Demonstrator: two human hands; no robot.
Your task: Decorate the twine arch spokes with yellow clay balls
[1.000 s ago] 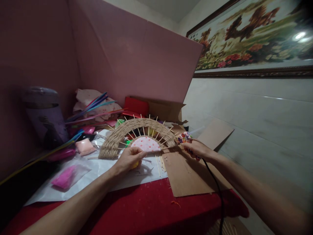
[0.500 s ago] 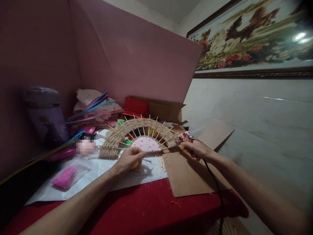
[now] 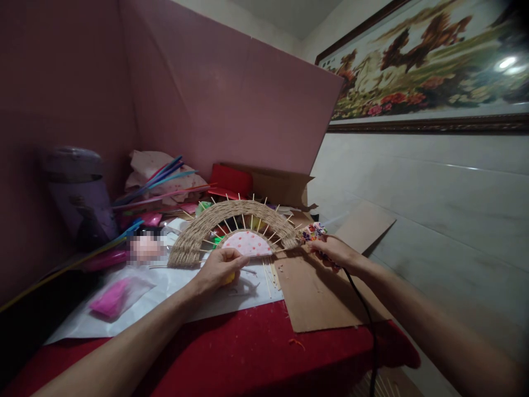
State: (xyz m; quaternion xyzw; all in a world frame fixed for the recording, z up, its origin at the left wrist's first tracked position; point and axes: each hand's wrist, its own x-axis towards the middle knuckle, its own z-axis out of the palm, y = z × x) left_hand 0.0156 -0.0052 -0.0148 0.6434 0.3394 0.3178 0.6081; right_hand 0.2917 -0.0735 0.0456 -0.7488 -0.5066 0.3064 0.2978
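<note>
1 cam, head-worn, wearer's POV. Faces fwd & down over worktop [image 3: 231, 350]; near view, L hand [image 3: 219, 270] + R hand [image 3: 334, 251] just below mid-frame, pink panel [image 3: 227, 94] bkgd.

1. The person's left grip [image 3: 219, 270] pinches the straight edge of a dotted half-disc [image 3: 250, 242], from which sticks radiate through a woven arch [image 3: 185, 238].
2. The right grip [image 3: 334, 251] holds a flower-patterned tool [image 3: 314, 231] at the arch's right end; whether they touch is unclear. A black cord [image 3: 364, 303] trails over the surface's [image 3: 264, 353] near edge.
3. Cardboard [image 3: 326, 298] lies by the right edge.
4. Toward the left edge, a pink packet [image 3: 111, 298] rests on white sheeting [image 3: 165, 311].
5. A purple container [image 3: 82, 198] stands near the far-left corner.
</note>
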